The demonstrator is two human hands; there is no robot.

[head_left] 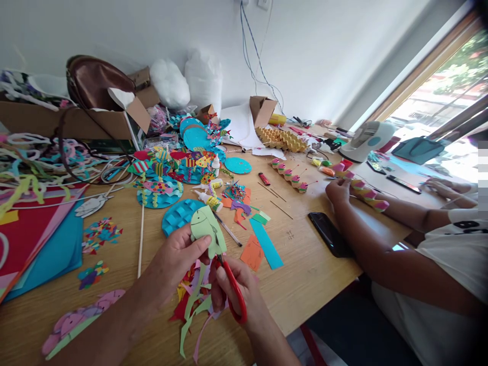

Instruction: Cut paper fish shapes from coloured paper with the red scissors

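Observation:
My left hand point(185, 251) pinches a light green paper fish point(206, 226) with drawn black lines, thumb on its front. In my right hand point(238, 287) is a pair of scissors point(237, 300) with red handles. The blades meet the lower edge of the fish, partly hidden by my fingers. Green, pink and red paper scraps point(192, 300) lie in a pile beneath my hands. Just behind the fish are a blue woven paper disc point(179, 216) and a pen point(229, 230). Cut pink paper fish point(82, 317) lie by my left forearm.
Coloured paper sheets point(57, 254) and a wooden stick point(141, 234) are at left. Glue bottles point(209, 200) and decorated fish discs point(160, 195) stand behind. A black phone point(330, 234) lies at right, near a co-worker's hand point(338, 192) at an egg-carton caterpillar point(369, 198).

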